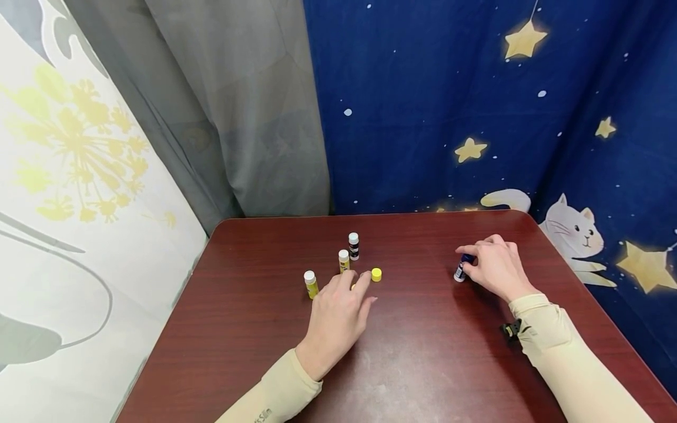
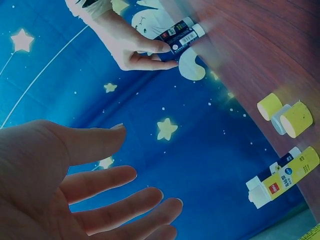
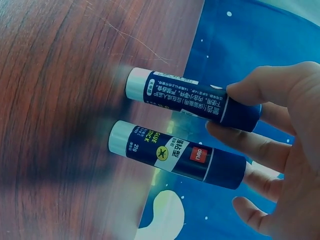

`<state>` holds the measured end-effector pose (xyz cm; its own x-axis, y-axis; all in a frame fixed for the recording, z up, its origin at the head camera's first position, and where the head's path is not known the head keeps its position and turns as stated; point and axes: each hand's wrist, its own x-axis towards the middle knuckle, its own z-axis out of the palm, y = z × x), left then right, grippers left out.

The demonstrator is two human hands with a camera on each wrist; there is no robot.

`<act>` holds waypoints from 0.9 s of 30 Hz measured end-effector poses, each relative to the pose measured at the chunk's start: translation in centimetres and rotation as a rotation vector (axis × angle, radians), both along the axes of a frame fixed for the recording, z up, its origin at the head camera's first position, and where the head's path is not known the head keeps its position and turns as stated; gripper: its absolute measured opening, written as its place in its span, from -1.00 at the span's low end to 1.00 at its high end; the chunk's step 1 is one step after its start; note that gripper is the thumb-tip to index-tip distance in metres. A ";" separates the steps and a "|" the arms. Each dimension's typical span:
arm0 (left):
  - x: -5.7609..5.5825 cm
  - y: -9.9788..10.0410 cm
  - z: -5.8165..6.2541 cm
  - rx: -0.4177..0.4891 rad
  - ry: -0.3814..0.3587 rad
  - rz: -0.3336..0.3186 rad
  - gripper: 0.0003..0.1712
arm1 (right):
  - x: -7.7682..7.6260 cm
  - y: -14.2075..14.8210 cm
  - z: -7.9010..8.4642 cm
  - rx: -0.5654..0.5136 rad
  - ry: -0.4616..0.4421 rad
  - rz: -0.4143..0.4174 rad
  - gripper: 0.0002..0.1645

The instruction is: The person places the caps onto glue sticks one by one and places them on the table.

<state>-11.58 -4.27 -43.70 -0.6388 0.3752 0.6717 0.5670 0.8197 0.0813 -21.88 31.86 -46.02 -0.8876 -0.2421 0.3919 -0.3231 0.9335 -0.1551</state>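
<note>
My right hand (image 1: 494, 267) pinches the dark blue cap end of an upright glue stick (image 3: 175, 97) between thumb and fingers, its white base at the tabletop. Close beside it a second blue glue stick (image 3: 175, 156) stands upright, near the other fingers. Over the table's middle hovers my left hand (image 1: 338, 314), fingers apart and loosely bent, holding nothing. Near its fingertips are a yellow cap (image 1: 376, 274) and another yellow cap (image 2: 296, 120), mostly hidden by the hand in the head view. Just beyond stands a yellow glue stick (image 1: 344, 258) with a white top.
Left of the left hand stands another yellow glue stick (image 1: 311, 285). A black-labelled, white-topped glue stick (image 1: 354, 247) stands farther back. The dark red table (image 1: 243, 341) ends at a grey curtain (image 1: 264, 117) and a blue star-patterned curtain (image 1: 402, 147).
</note>
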 end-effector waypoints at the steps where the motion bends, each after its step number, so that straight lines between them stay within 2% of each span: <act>1: 0.0 0.0 0.0 0.001 0.000 -0.001 -0.47 | 0.0 0.0 0.0 -0.001 -0.002 0.001 -0.60; 11: 0.1 -0.2 0.3 -0.014 -0.017 0.009 -0.48 | 0.1 0.2 -0.1 -0.004 -0.027 0.005 -0.46; 18: 0.0 -0.2 0.4 -0.003 -0.020 0.004 -0.48 | 0.3 0.3 0.5 -0.004 0.016 0.004 -0.37; 27: -0.2 -0.2 0.3 0.016 0.006 0.010 -0.48 | 0.8 0.1 1.7 -0.043 0.095 0.008 -0.44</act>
<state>-11.82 -4.50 -43.45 -0.6387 0.3576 0.6813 0.5590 0.8241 0.0914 -21.11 31.96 -44.35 -0.8443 -0.2302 0.4840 -0.3454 0.9242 -0.1630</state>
